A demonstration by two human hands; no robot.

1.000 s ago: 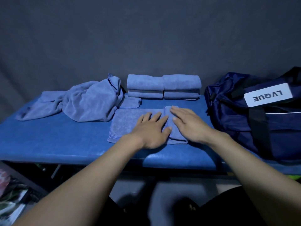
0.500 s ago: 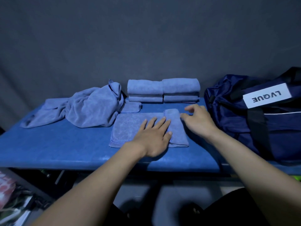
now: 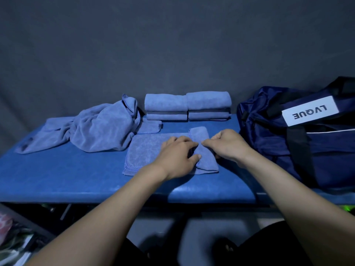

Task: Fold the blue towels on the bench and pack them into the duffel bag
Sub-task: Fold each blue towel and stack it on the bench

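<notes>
A half-folded blue towel [image 3: 146, 150] lies flat on the blue bench [image 3: 67, 179], its right end turned over into a thick fold [image 3: 205, 156]. My left hand [image 3: 176, 156] grips that fold from the left, fingers curled on it. From the right, my right hand [image 3: 228, 146] pinches the same fold. Behind them, folded blue towels [image 3: 187, 106] sit in two stacks side by side. A crumpled blue towel [image 3: 92, 131] lies at the left. The navy duffel bag [image 3: 299, 135] with a white LVQUE label stands at the right end of the bench.
A small flat blue cloth [image 3: 150, 126] lies between the crumpled towel and the stacks. A dark grey backdrop hangs behind the bench. Clutter [image 3: 13, 242] shows on the floor at the lower left, below the bench edge.
My left hand went from lying flat on the towel to curling on its folded right end. My right hand came back from beside the bag and took hold of the same fold.
</notes>
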